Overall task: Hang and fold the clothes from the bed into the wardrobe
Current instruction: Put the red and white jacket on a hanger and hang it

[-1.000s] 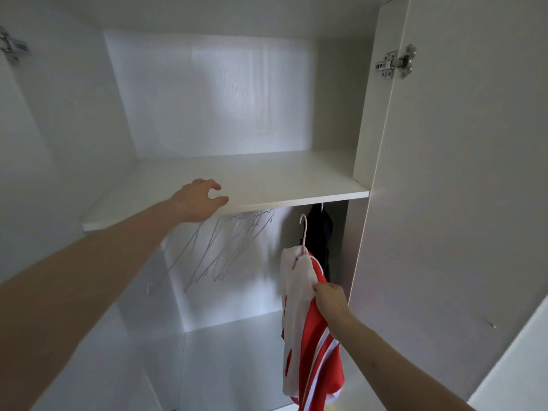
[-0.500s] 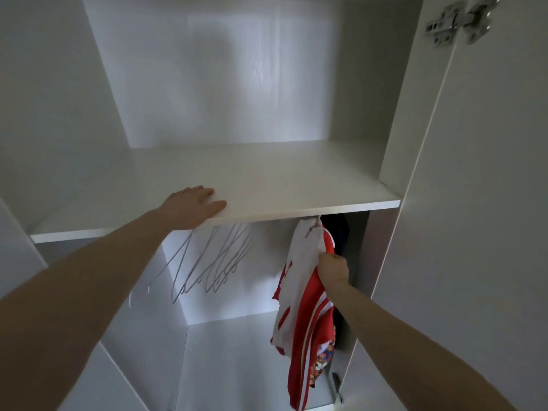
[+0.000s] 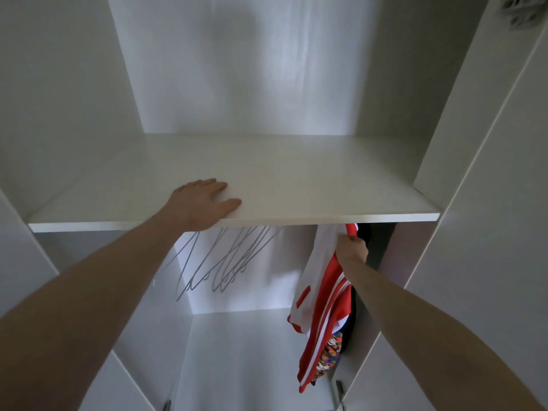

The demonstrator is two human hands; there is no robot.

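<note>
The left hand (image 3: 201, 203) lies flat on the shelf (image 3: 296, 185), fingers straight and close together, holding nothing; it seems to serve as a brace. Below the shelf, right of that hand, empty wire hangers (image 3: 225, 259) dangle. Further right, the right hand (image 3: 351, 250) pinches the red and white shirt (image 3: 321, 295) near its top, fingers curled round the cloth. The shirt hangs long axis vertical, its top hidden just under the shelf edge, a dark garment (image 3: 363, 232) behind it. The rail is hidden; it probably lies directly above the right hand, so hooking on is that hand's short upward job.
</note>
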